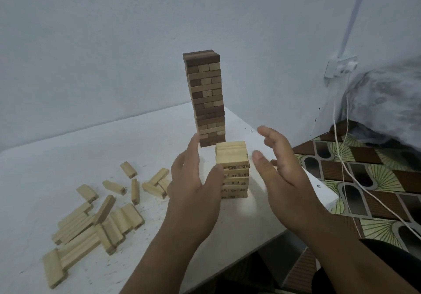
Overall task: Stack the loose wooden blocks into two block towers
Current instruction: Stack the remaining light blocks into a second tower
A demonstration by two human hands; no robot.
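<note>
Squaring up the short pale tower [232,170] near the table's [68,161] front right edge, left hand [193,184] flat with thumb touching its side, right hand [280,170] spread wide just clear, probably grabbing from the loose blocks [91,221] scattered left next, tall brown tower [205,98] standing behind.

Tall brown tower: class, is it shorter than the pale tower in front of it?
No. The tall brown tower rises many more layers than the short pale tower standing in front of it on the table.
</note>
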